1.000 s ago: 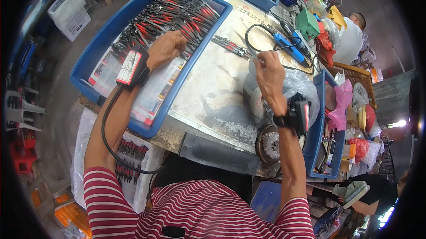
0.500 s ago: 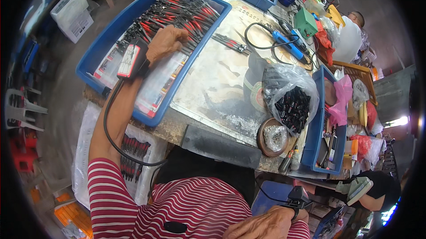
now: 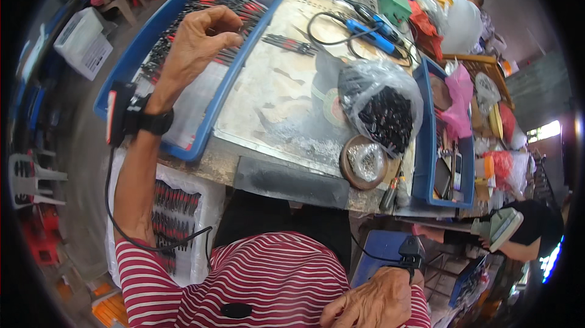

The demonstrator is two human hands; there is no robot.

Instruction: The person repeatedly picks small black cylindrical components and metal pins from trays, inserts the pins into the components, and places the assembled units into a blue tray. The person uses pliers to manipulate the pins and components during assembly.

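Observation:
My left hand (image 3: 204, 38) hovers over the blue tray (image 3: 210, 122), its fingers curved and a gap between thumb and forefinger, with no object visible between them. Many red-and-black hand tools that look like pliers (image 3: 248, 6) fill the tray's far part. Beside its right wall, a few more of the pliers (image 3: 291, 43) lie together on the worktop. Low in the view, my right hand (image 3: 372, 300) rests against my striped shirt, fingers loosely stretched and nothing seen in it.
A clear bag of black parts (image 3: 387, 119) and a round dish of small metal pieces (image 3: 364, 162) stand at the worktop's right. Beyond are blue corded tools (image 3: 372, 34) and a blue bin (image 3: 420, 172). Below left sits a white tray of pliers (image 3: 204, 206).
My left hand has lifted off the pliers, turned, and its thumb and forefinger have come apart. The view has shifted slightly. My right hand stays low by my body.

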